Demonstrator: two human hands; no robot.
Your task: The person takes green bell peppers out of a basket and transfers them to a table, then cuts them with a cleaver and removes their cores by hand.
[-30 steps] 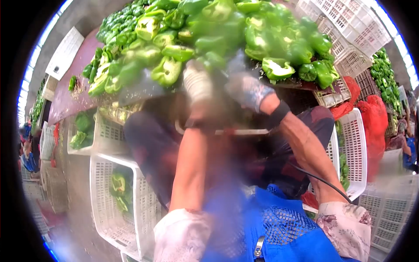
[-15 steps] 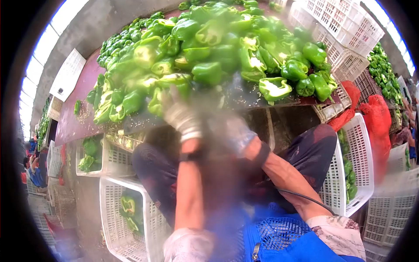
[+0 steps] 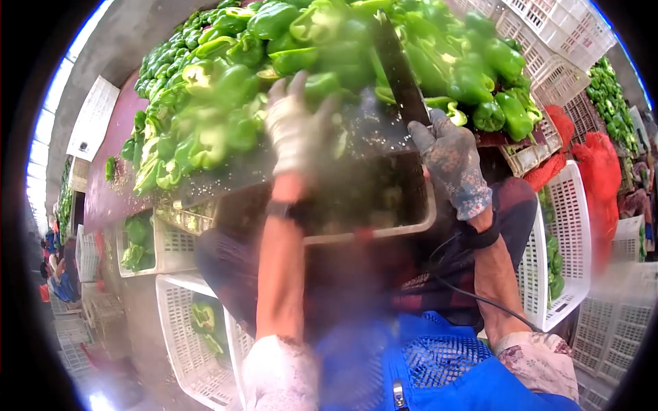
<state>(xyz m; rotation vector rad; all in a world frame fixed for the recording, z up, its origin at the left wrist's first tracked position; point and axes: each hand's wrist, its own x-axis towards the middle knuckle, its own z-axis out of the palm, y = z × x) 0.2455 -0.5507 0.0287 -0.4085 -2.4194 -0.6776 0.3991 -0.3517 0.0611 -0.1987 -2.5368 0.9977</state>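
Observation:
A large heap of green peppers [image 3: 226, 103], some cut open, covers the table [image 3: 103, 181]. My left hand [image 3: 293, 130], in a pale glove, has its fingers spread at the front of the heap, with no pepper in its grasp. In a grey patterned glove, my right hand [image 3: 452, 161] is closed on a knife [image 3: 401, 68], whose broad dark blade points up and away over the table. Below the table edge, between my knees, is a bin [image 3: 433, 212] with a pale rim. The lens is smeared around the middle.
White crates [image 3: 199, 342] with peppers stand at my left, and another white crate [image 3: 569, 240] is at my right. Red net sacks [image 3: 595, 185] lie beyond it. Stacked crates [image 3: 562, 27] rise at the upper right. People [image 3: 60, 267] are far off at the left edge.
My right hand has moved right and up from the blurred middle, and the knife in it now shows clearly. My left hand has shifted up, its fingers spread over the pepper heap's front.

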